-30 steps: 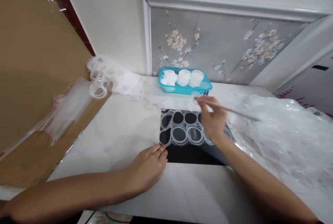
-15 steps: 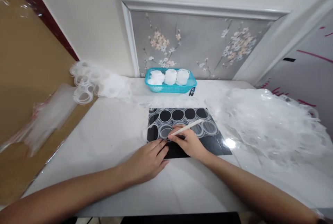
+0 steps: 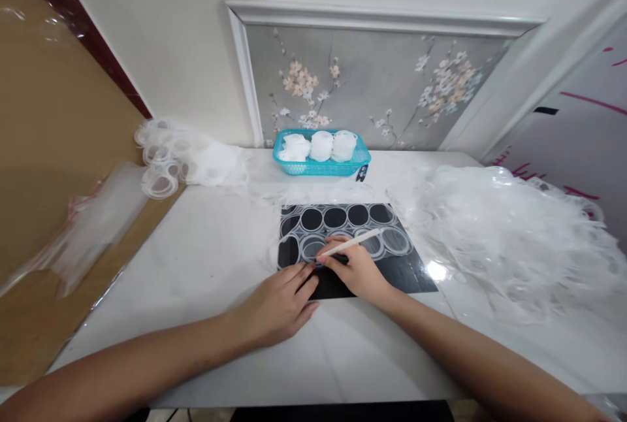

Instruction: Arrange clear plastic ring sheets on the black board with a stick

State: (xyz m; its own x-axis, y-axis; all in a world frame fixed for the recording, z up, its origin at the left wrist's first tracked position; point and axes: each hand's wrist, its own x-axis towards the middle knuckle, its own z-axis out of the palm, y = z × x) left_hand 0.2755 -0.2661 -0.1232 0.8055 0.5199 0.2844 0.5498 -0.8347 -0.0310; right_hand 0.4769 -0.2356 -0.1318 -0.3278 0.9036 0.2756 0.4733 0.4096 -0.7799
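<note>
The thin white stick-shaped tool (image 3: pixel 351 244) lies at a shallow angle over the black rectangular mat (image 3: pixel 401 272), its tip down at the near-left rings and its tail pointing up and to the right. The right hand (image 3: pixel 360 272) pinches this tool between thumb and fingers, pen-fashion, with the heel of the hand resting on the mat. Across the far half of the mat lies the clear plastic sheet of die-cut rings (image 3: pixel 343 226), in two rows; the far-row circles show black, the near-row ones appear to keep their film.

The left hand (image 3: pixel 279 301) lies flat, fingers extended and close together, on the white marble-patterned tabletop (image 3: pixel 215 265) just left of the mat's near-left corner, its fingertips touching the mat edge.

Recommended technique, judged from this arrangement: keep the left hand pressing down so that mat and sheet do not slide; hold the tool tip low and work it along a ring's cut line rather than stabbing, since the film looks thin and liable to tear.

Beyond the mat, against the wall, stands a turquoise plastic mesh basket (image 3: pixel 353 164) holding white rolls (image 3: pixel 322 144). Left of the mat, at the table's far-left corner, lies a heap of loose clear rings (image 3: pixel 171 157). Right of the mat spreads a large pile of crumpled clear film (image 3: pixel 509 239).
</note>
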